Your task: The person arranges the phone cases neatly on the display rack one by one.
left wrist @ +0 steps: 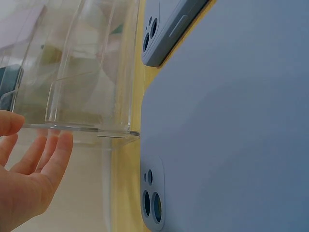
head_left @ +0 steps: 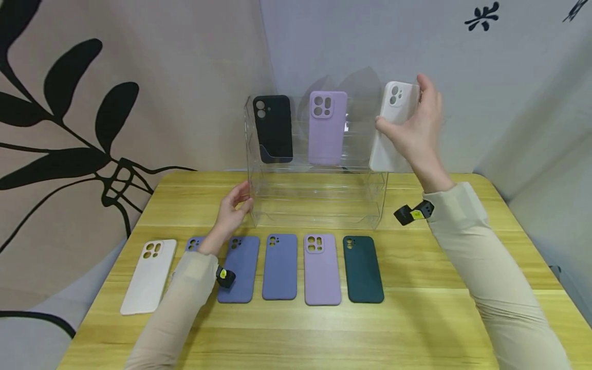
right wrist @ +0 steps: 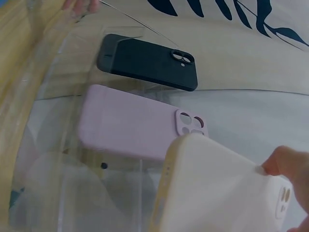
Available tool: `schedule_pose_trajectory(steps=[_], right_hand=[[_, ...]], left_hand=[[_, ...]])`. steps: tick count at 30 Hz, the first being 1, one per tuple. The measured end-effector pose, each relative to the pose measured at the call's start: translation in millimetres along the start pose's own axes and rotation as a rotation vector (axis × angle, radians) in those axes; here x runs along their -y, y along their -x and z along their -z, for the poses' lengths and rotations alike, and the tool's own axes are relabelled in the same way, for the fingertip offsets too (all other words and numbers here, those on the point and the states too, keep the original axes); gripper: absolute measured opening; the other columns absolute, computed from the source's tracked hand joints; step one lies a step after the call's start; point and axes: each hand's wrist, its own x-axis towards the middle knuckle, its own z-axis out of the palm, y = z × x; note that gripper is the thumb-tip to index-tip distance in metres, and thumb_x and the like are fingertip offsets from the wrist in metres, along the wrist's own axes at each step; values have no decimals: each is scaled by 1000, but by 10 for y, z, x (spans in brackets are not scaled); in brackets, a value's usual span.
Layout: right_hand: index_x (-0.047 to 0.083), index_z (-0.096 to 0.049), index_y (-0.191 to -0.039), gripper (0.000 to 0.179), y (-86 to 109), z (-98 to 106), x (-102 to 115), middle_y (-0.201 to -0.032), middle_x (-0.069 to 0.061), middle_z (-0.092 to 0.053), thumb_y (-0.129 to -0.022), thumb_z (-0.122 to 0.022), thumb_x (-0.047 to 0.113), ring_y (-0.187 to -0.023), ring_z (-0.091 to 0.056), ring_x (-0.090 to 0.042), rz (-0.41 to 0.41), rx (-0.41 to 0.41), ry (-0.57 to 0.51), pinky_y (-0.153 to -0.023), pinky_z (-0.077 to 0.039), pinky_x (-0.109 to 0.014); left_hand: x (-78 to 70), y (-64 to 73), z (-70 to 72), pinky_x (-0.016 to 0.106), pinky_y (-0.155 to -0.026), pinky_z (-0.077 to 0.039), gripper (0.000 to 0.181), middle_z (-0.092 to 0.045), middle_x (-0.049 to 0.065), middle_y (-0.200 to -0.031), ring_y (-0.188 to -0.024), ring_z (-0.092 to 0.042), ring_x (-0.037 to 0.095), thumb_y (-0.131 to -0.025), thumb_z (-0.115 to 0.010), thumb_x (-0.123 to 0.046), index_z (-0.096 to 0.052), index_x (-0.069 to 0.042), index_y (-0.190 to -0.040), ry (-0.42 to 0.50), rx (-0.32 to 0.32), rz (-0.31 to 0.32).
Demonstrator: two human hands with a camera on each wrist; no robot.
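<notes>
My right hand (head_left: 423, 128) holds a white phone case (head_left: 394, 105) by its two long edges, thumb on one side and fingers on the other. The case is upright, slightly tilted, at the upper right end of a clear acrylic rack (head_left: 319, 223). A black phone case (head_left: 273, 128) and a lilac phone case (head_left: 328, 131) stand on the rack's top tier. At the rack's left side panel, my left hand (head_left: 231, 208) touches the edge with its fingertips (left wrist: 64, 142), fingers fairly straight. The right wrist view shows the white case (right wrist: 217, 188) in front of the lilac one.
Along the wooden table (head_left: 296, 339) lies a row of phone cases: a white one (head_left: 149, 277), several blue ones (head_left: 279, 267), a lilac one (head_left: 322, 277) and a dark green one (head_left: 363, 270). My left forearm passes over part of that row. A wall stands behind the rack.
</notes>
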Motion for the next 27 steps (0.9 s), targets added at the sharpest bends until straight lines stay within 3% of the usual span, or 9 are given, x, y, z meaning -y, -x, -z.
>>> schedule_pose_trajectory(steps=[6, 10, 16, 20, 23, 27], right_hand=[[11, -27, -145, 87, -238, -169, 121, -137, -6, -33, -70, -72, 15, -113, -34, -9, -2, -38, -19, -91, -43, -23], [11, -28, -144, 88, -355, -280, 117, -139, -5, -32, -69, -73, 17, -116, -34, -10, -5, -85, -10, -94, -37, -19], [12, -28, -144, 89, -436, -434, 39, -141, -3, -30, -69, -75, 17, -122, -31, -11, -19, -125, -49, -97, -34, -18], [9, -28, -143, 87, -428, -543, -31, -141, -5, -29, -70, -74, 15, -123, -30, -11, 18, -147, -59, -99, -30, -16], [6, -29, -142, 85, -402, -618, -83, -140, -8, -29, -70, -74, 15, -124, -28, -11, 64, -174, -41, -101, -25, -15], [6, -30, -142, 84, -369, -692, -129, -140, -9, -28, -71, -74, 16, -126, -25, -10, 95, -210, -17, -102, -22, -15]], left_hand=[[4, -4, 8, 48, -100, -35, 48, -44, 34, -130, -116, -44, 46, -89, -48, 14, -36, 13, -135, 13, -1, -6], [2, -7, 4, 49, -99, -35, 48, -44, 35, -130, -115, -44, 47, -89, -48, 15, -36, 14, -135, 14, -2, -7], [-6, -1, 1, 44, -98, -38, 48, -45, 34, -130, -116, -45, 45, -89, -48, 14, -36, 13, -135, -8, -6, 2], [-2, 0, 3, 46, -100, -36, 48, -44, 35, -130, -116, -45, 45, -89, -48, 15, -36, 14, -135, 5, -5, -6], [-5, 1, 3, 39, -97, -39, 48, -44, 34, -130, -116, -45, 44, -89, -48, 14, -36, 13, -136, 0, -4, 7], [-14, 2, 1, 21, -85, -44, 48, -45, 33, -130, -116, -45, 44, -89, -48, 13, -36, 11, -136, -9, -6, 25]])
